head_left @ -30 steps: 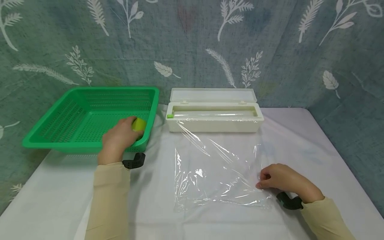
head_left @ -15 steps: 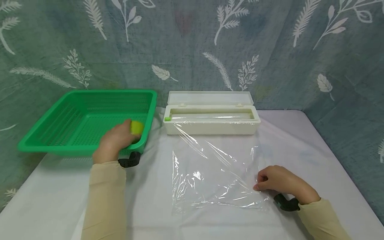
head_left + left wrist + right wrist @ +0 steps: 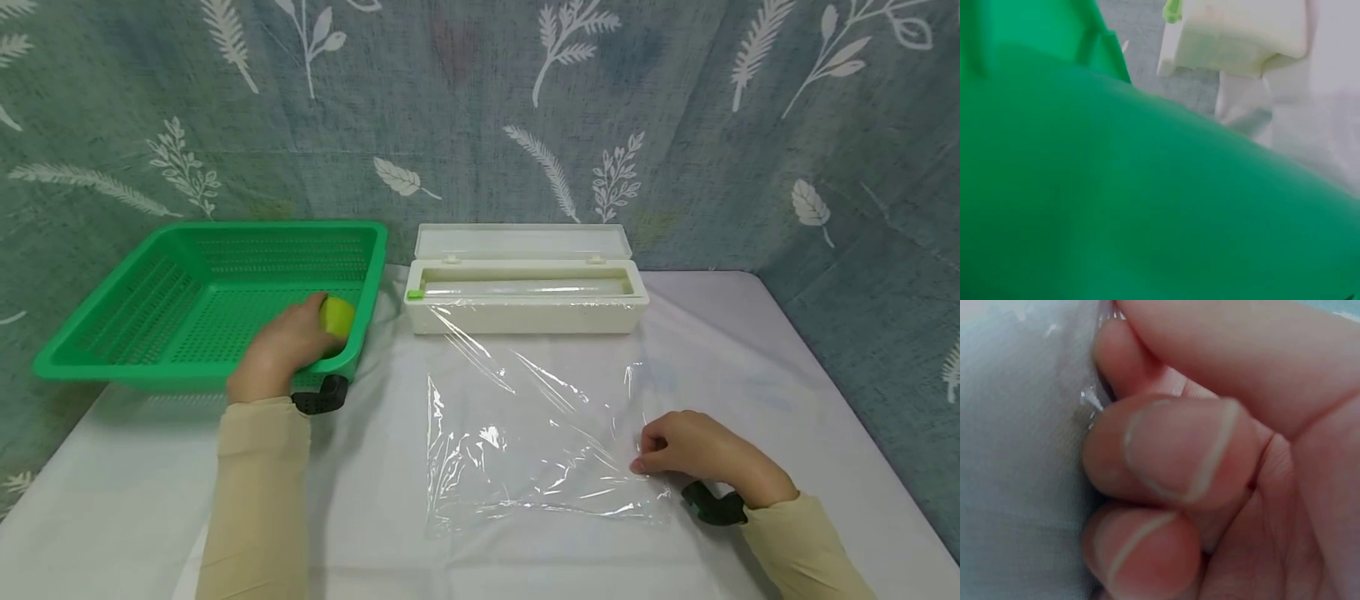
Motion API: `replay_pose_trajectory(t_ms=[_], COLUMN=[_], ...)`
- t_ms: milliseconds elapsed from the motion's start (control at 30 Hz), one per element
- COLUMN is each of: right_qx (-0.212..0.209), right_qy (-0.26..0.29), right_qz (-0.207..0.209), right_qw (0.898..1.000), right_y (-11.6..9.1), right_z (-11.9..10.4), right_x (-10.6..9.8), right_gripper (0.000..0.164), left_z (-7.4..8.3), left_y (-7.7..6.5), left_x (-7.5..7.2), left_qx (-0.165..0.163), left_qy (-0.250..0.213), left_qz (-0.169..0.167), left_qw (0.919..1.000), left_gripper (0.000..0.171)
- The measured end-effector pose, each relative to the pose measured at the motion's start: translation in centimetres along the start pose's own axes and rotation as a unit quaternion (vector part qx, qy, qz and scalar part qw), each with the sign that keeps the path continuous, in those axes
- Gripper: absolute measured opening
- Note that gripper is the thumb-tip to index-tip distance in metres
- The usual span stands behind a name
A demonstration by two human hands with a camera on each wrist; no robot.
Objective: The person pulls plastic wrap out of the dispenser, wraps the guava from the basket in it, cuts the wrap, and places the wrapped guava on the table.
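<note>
Inside the near right corner of a green plastic basket (image 3: 187, 372), my left hand (image 3: 288, 337) grips a smooth yellow-green round fruit (image 3: 338, 317); the hand covers part of it, so I cannot tell its kind. The left wrist view is mostly filled by the blurred green basket wall (image 3: 1147, 200). A clear sheet of cling film (image 3: 525, 433) lies over the white cloth, running out from its dispenser box (image 3: 525, 318). At the sheet's right edge my right hand (image 3: 697, 450) pinches the film between thumb and curled fingers. Close up, shiny film shows at those fingertips (image 3: 1172, 447).
Behind the film, the dispenser's lid (image 3: 523, 242) stands raised, with the film roll (image 3: 525, 287) inside and a small green slider (image 3: 415, 295) at its left end. A leaf-patterned curtain (image 3: 465, 108) hangs behind the cloth-covered table (image 3: 390, 533).
The head view has shifted slightly. My left hand stays on the fruit in the basket corner, and my right hand keeps its place at the film's edge.
</note>
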State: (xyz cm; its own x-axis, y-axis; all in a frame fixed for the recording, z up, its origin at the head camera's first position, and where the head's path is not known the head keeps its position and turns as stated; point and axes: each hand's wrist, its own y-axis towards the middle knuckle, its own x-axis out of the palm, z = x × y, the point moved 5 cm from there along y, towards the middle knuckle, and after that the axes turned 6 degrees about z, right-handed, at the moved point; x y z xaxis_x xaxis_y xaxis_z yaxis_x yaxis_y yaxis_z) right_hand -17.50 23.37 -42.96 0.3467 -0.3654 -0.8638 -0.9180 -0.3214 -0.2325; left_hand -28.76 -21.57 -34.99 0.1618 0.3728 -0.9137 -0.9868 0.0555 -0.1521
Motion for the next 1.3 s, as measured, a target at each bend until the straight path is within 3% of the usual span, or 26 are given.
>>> replay_pose_trajectory(t_ms=[267,800,1133,1300], right_qx=[-0.01,-0.018,-0.013,-0.012], right_qy=[-0.008,-0.007,-0.01,-0.007], right_qz=[0.007,0.003,0.006,0.005], right_qw=[1.0,1.0,1.0,1.0], right_y=[-0.09,0.09,0.03,-0.02], right_z=[0.02,0.01,0.08,0.0], right_x=[-0.03,0.1,0.08,0.04], right_gripper=[0.029,0.028,0.029,0.029], left_z=[-0.2,-0.5,-0.64,-0.75], left_y=[0.15,0.06,-0.01,-0.16], left_x=[-0.04,-0.44,-0.48,-0.46], left_qx=[-0.019,0.004,-0.032,-0.033], left_qy=[0.003,0.024,0.02,0.008], left_qz=[0.005,0.029,0.07,0.079], left_qw=[0.9998,0.9993,0.9968,0.9963], left_gripper=[0.077,0.067,0.075,0.075])
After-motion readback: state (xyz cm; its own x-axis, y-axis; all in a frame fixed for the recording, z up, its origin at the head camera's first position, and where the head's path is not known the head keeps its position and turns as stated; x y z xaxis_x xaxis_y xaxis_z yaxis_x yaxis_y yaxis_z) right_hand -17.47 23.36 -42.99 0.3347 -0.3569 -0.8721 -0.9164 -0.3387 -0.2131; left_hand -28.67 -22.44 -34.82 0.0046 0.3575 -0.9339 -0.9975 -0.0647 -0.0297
